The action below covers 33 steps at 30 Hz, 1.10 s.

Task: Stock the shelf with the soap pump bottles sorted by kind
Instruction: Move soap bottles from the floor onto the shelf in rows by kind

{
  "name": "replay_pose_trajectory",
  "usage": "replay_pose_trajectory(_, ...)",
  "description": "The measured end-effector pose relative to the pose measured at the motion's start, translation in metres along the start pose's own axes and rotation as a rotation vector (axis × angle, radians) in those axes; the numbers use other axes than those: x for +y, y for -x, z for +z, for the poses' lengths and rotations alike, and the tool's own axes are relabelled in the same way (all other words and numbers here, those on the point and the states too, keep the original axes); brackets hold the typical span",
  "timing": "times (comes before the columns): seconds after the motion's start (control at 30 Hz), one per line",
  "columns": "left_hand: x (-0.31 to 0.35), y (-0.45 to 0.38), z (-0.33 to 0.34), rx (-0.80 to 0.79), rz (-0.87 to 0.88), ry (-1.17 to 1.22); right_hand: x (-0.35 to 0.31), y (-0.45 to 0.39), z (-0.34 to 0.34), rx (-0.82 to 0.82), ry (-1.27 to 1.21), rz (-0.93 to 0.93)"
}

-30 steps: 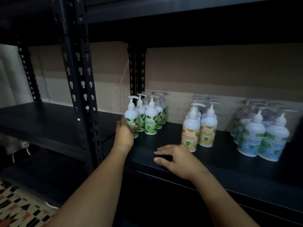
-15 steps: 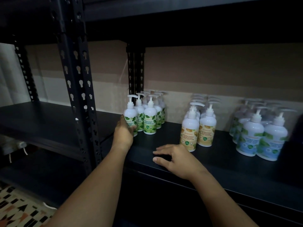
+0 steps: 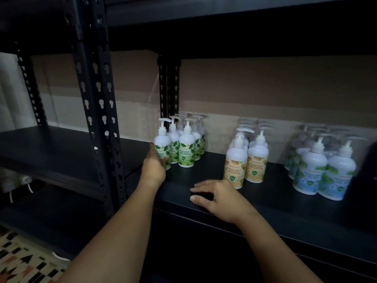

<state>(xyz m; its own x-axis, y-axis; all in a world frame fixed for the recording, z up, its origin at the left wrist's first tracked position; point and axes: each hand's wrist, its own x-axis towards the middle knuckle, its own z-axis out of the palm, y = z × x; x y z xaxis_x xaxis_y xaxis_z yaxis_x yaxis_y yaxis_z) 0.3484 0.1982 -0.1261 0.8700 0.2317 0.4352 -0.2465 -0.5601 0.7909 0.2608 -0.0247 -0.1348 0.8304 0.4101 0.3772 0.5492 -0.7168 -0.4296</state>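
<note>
Our left hand (image 3: pixel 153 168) reaches out and grips the front green-label bottle (image 3: pixel 162 145) at the shelf's (image 3: pixel 275 203) left end; our right hand (image 3: pixel 219 198) rests loose, holding nothing, on the shelf's front edge.

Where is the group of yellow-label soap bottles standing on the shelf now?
In the head view, the yellow-label bottles stand mid-shelf, between the green-label bottles on their left and the blue-label bottles on their right, just behind the right hand.

The left hand (image 3: pixel 153 167) covers the lower label of the front green-label bottle (image 3: pixel 162 144); its grip is unclear. Rear bottles behind the yellow-label bottles (image 3: pixel 245 158) blur together. At frame right, the blue-label bottles (image 3: pixel 324 170) are smeared, labels unreadable.
</note>
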Motion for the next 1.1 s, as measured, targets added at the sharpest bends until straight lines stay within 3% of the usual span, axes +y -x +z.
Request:
replay_pose_trajectory(0.3, 0.006, 0.012, -0.009, 0.037, -0.108, 0.03, -0.012, 0.005, 0.004, 0.02, 0.2, -0.025)
replay_pose_trajectory(0.43, 0.003, 0.042, -0.015, 0.131, -0.009, 0.083, -0.02, 0.024, 0.016, 0.158, 0.185, -0.035)
replay_pose_trajectory(0.57, 0.001, 0.081, -0.023, 0.114, 0.107, 0.129, -0.036, 0.053, 0.027, 0.356, 0.094, -0.116)
replay_pose_trajectory(0.67, 0.0, 0.118, -0.029, 0.131, 0.155, 0.299, -0.053, 0.078, 0.042, 0.516, 0.012, -0.202)
replay_pose_trajectory(0.77, -0.016, 0.158, -0.029, 0.106, 0.18, 0.399, -0.057, 0.098, 0.071, 0.571, -0.046, -0.235)
replay_pose_trajectory(0.9, -0.072, 0.203, -0.016, -0.094, 0.048, 0.283, -0.034, 0.124, 0.122, 0.312, -0.13, -0.006)
replay_pose_trajectory(1.1, -0.171, 0.258, -0.004, -0.66, -0.152, -0.126, 0.015, 0.168, 0.197, -0.099, -0.193, 0.406)
